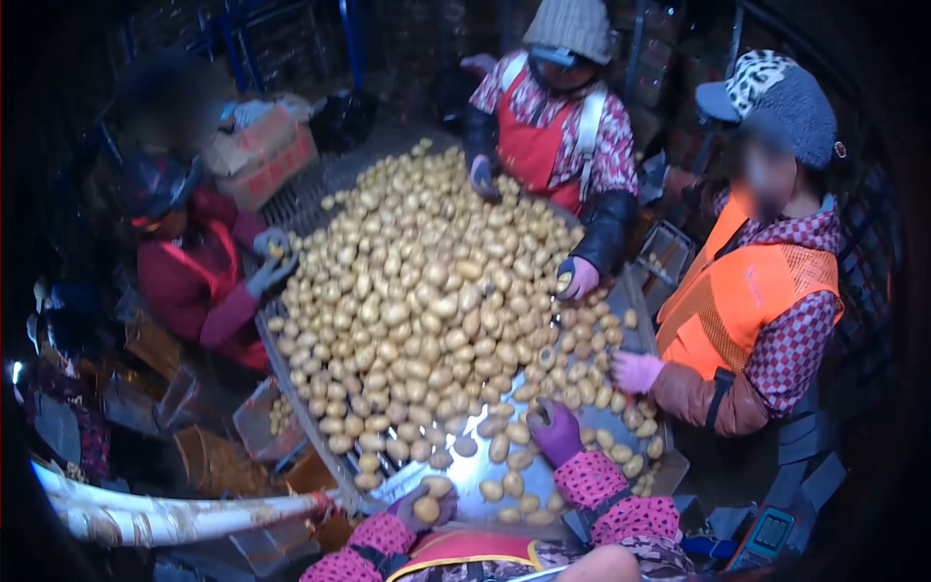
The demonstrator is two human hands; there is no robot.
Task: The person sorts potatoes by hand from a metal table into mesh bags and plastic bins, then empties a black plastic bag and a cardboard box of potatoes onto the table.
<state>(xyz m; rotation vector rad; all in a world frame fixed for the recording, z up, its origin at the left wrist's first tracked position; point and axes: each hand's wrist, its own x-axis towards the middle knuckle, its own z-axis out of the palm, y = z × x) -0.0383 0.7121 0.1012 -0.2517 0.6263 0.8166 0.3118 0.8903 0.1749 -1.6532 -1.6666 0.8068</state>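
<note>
While potatoes (407, 291) cover most of the metal counter (470, 495), the near edge has a bare, shiny patch with only loose ones around it. Heap is densest mid-counter, thinning toward the near and right edges.

Wearer's left hand (447, 502), purple glove, is at the near edge, fingers curled around a potato (427, 509). Second one sits right at its fingers; can't tell if that's gripped too. Right hand (558, 436), also purple-gloved, is further in, back of the hand up, fingers down at the loose potatoes right of the bare patch. Can't tell if it's gripping anything. Both sleeves pink with black dots.

Three co-workers around the counter. Left side: maroon top, grey gloves (270, 278), potato between them. Far side: red apron (529, 145), one glove (582, 277) with a potato at its fingers near the right edge. Right side: orange vest (752, 301), pink glove (637, 371) down by the potatoes on that edge.

Surroundings: white pipe (184, 519) lower left, clear bin (262, 427) with some potatoes beside the left edge, cardboard box (267, 155) upper left, handheld device (771, 532) with a lit screen lower right.
</note>
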